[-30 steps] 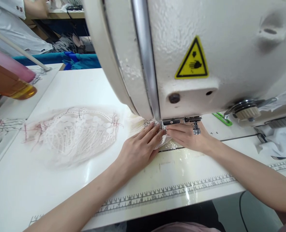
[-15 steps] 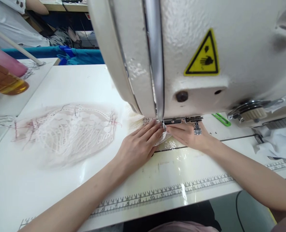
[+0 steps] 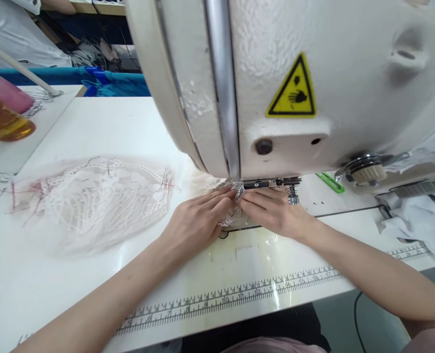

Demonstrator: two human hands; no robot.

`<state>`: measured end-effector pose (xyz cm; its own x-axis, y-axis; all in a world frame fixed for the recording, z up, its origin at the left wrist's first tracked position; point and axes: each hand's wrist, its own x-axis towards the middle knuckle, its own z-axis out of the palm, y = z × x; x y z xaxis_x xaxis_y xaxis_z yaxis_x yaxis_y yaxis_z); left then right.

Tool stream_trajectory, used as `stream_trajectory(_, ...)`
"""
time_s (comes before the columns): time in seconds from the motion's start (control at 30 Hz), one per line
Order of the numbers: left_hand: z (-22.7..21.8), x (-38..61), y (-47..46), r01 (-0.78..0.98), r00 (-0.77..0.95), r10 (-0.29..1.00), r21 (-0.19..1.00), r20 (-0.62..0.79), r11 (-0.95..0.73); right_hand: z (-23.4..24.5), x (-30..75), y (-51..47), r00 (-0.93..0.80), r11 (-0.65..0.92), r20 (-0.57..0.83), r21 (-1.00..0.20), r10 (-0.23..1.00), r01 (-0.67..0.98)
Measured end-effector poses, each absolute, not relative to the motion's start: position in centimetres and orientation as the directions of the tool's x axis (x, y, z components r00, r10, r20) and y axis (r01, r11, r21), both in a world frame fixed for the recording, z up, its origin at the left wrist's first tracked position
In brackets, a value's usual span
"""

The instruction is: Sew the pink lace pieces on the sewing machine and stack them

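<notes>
White lace fabric (image 3: 232, 215) lies under the needle area of a sewing machine (image 3: 276, 29). My left hand (image 3: 195, 218) is closed on the left side of this lace, its fingers reaching close to the presser foot. From the other side, my right hand (image 3: 274, 211) grips the lace with fingertips pressed together, partly behind the metal guide attachment (image 3: 261, 185). The fingertips of both hands nearly meet. Much of the lace is hidden by the hands and the machine head. Left of my left hand, a separate sheer lace piece (image 3: 103, 196) with red thread ends lies flat.
A printed ruler strip (image 3: 217, 304) runs along the table's front edge. Green thread snips (image 3: 330, 182) lie behind my right arm, with white cloth (image 3: 412, 220) at the right. Pink and amber thread cones (image 3: 8, 120) stand at left. Another person's arm shows at top left.
The whole view has shifted slightly left. My left thumb has come up beside the fingers, and my right hand sits a little nearer me; more lace edging shows between the hands.
</notes>
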<state>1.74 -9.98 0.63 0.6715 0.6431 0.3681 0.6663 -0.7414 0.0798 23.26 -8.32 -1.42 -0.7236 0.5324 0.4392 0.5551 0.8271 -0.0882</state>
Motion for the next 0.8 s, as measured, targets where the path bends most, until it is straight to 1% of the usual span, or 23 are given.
stream_trajectory(0.1,0.5,1.7,-9.9,0.669,0.655,0.648,0.101,0.389,-0.736,-1.5,22.7,-8.7,-0.704,0.815,0.475,-0.050,0.528,0.577)
stream_trajectory(0.23,0.1,1.5,-9.7,0.604,0.719,0.572,0.053,0.395,-0.795,-1.7,22.3,-9.0,-0.711,0.831,0.523,0.010,0.470,0.556)
stream_trajectory(0.3,0.0,1.4,-9.6,0.590,0.737,0.561,0.047,0.378,-0.806,-1.8,22.2,-9.2,-0.700,0.834,0.546,0.004,0.460,0.551)
stream_trajectory(0.5,0.2,1.3,-9.6,0.627,0.706,0.612,0.086,0.356,-0.774,-2.2,22.2,-9.3,-0.683,0.850,0.585,-0.021,0.437,0.526)
stream_trajectory(0.67,0.2,1.5,-9.7,0.643,0.698,0.627,0.084,0.346,-0.762,-2.4,22.6,-9.0,-0.708,0.872,0.548,-0.086,0.446,0.482)
stream_trajectory(0.8,0.1,1.5,-9.8,0.657,0.703,0.638,0.055,0.314,-0.752,-2.4,22.9,-8.8,-0.713,0.864,0.530,-0.079,0.459,0.497)
